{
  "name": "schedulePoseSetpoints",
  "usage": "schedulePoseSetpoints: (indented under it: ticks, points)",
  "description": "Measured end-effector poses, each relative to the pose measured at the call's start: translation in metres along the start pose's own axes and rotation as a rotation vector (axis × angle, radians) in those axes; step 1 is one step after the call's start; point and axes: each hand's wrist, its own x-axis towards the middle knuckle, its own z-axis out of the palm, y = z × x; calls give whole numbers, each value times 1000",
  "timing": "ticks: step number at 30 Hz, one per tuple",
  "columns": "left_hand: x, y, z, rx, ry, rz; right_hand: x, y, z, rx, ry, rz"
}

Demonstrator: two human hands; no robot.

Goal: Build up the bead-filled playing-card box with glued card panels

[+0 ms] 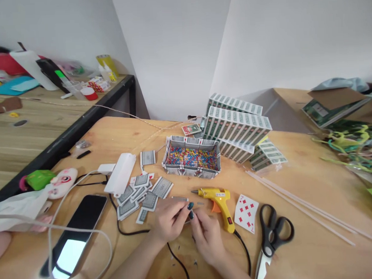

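Observation:
My left hand (170, 221) and my right hand (207, 235) meet at the fingertips, both closed in a pinch. Whatever they hold is too small or hidden to make out. Just behind my left fingers shows the edge of a playing card (179, 199). A yellow hot glue gun (223, 207) lies to the right of my hands, its nozzle pointing left. To the left, several grey-backed playing cards (150, 200) are spread in a loose pile. Beyond my hands stands an open box made of cards (190, 170), its floor covered in small multicoloured pieces.
A seven of diamonds (246, 213) and black-handled scissors (270, 234) lie at right, near clear glue sticks (301, 206). Stacked card packs (234, 129) stand behind. At left are a phone (75, 235), a white power strip (121, 174) and cables (108, 240).

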Motion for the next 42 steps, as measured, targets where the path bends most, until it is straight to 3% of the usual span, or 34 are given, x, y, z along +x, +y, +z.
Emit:
schedulePoseSetpoints:
  ticks: [12,30,42]
  points:
    - [6,-4,-8,68,24,73,2,13,9,164,13,144]
    - [2,2,-1,62,-35,-42,2,7,7,230,-14,145]
    - [-4,-7,7,116,-76,-67,4,6,5,254,-9,134]
